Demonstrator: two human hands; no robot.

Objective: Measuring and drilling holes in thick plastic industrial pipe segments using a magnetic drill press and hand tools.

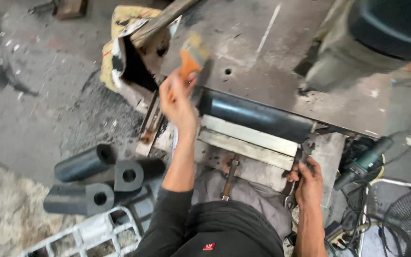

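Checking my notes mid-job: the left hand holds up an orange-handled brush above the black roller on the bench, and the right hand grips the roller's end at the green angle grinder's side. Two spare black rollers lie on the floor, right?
Not quite. The head view shows three spare black rollers on the floor, not two. The rest stands: the left hand holds the orange-handled brush above the black roller, and the right hand grips near its end, beside the green angle grinder.

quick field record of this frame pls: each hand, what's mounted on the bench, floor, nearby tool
left hand: left hand raised, gripping an orange-handled paintbrush, motion-blurred
right hand: right hand grips the metal fixture end at the bench edge
mounted: long black cylindrical roller lying along flat steel bars, on a grey steel plate
floor: three black hollow rubber-like cylinders, lying left
nearby tool: green-bodied angle grinder, right of the bench, with cables
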